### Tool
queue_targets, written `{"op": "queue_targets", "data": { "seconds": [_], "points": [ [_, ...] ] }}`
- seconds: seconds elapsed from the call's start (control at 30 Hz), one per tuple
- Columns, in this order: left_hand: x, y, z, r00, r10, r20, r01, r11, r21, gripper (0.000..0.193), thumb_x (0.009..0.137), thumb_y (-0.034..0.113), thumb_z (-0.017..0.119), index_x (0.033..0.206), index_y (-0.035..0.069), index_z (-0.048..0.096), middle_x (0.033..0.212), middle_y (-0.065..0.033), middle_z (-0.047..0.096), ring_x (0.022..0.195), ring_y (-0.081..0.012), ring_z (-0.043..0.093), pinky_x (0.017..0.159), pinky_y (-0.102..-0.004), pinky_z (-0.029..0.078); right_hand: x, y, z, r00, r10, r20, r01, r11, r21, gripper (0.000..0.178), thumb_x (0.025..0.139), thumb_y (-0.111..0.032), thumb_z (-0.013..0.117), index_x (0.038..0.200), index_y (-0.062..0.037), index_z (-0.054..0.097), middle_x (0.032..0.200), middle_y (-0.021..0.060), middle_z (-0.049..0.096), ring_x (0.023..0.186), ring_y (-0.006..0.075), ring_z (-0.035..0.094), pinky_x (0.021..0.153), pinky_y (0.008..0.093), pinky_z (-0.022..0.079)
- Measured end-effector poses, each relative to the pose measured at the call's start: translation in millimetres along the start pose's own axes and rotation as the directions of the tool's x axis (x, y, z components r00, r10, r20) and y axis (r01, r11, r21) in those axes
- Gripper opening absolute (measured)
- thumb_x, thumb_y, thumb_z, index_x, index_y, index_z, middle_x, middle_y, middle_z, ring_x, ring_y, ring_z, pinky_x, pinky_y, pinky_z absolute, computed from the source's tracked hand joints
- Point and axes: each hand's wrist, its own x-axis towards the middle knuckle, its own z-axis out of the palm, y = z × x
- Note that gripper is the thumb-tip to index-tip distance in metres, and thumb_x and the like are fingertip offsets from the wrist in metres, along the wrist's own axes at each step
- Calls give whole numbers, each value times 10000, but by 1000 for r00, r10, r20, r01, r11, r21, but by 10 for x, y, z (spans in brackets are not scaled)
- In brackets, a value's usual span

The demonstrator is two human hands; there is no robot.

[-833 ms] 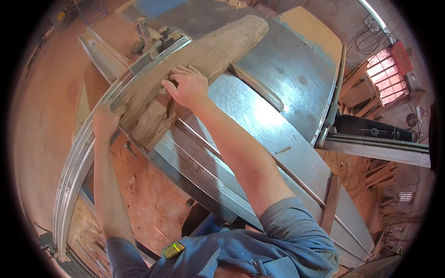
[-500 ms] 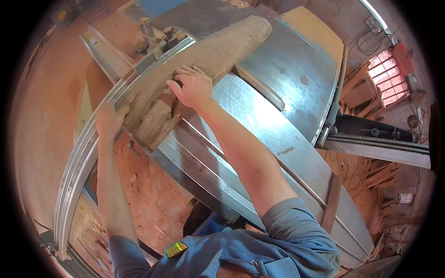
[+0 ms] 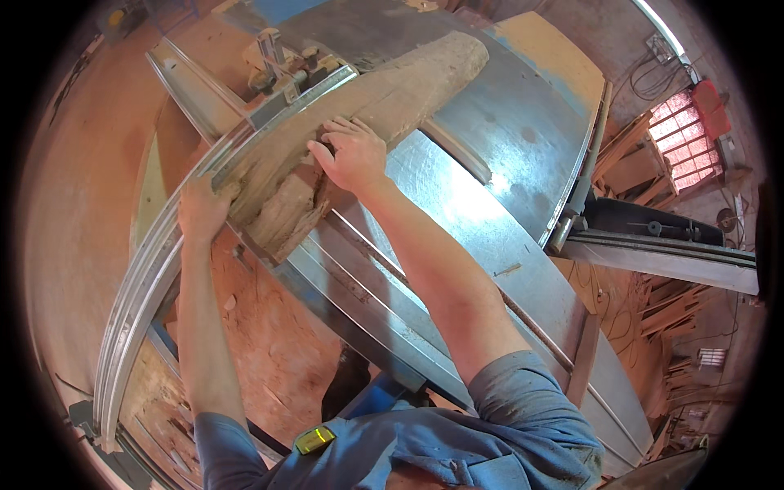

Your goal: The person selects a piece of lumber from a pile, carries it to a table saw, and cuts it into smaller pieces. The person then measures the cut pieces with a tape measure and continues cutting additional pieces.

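A long, rough brown wood slab [image 3: 408, 86] lies slanting across a metal saw table, its near end cracked and broken. My right hand [image 3: 353, 155] rests on top of it, fingers and thumb apart, palm down beside the split part. At the slab's near left edge, my left hand [image 3: 204, 208] is closed, thumb against the wood and knuckles by the aluminium rail [image 3: 155, 269]. Its fingertips are partly hidden. Along the slab's left side stands a clamp-like metal fitting [image 3: 282, 69] on the rail.
The shiny metal table [image 3: 457, 196] spreads to the right, with a narrow wooden strip [image 3: 461, 151] beside the slab. A crossbar [image 3: 196, 90] juts out at far left. Sawdust covers the floor [image 3: 269, 327]. Wood offcuts [image 3: 674, 310] pile up at right, near a barred window [image 3: 684, 139].
The slab, the rail's fitting and both my hands have shifted slightly to the right. My hands keep the same places on the wood.
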Motion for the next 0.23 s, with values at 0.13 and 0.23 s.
{"op": "queue_targets", "data": {
  "seconds": [0.13,0.23],
  "points": [
    [-8,147,-20,994,-51,97,49,999,21,546,789,412,700,1196,52,644,1239,-240,582,1189,-406,530,983,-502,435,-46,53,-70,998,27,59,-27,1000,3,324,833,-389,678,796,-76,753,969,9,710,1031,206,646,981,338,472],
    [-28,118,65,998,-43,55,43,999,8,569,779,434,713,1192,49,646,1266,-242,564,1198,-402,527,986,-504,433,-103,99,-47,997,47,61,-45,999,-30,347,840,-400,672,817,-66,761,1016,17,719,1085,208,637,1023,345,458]
  ]
}}
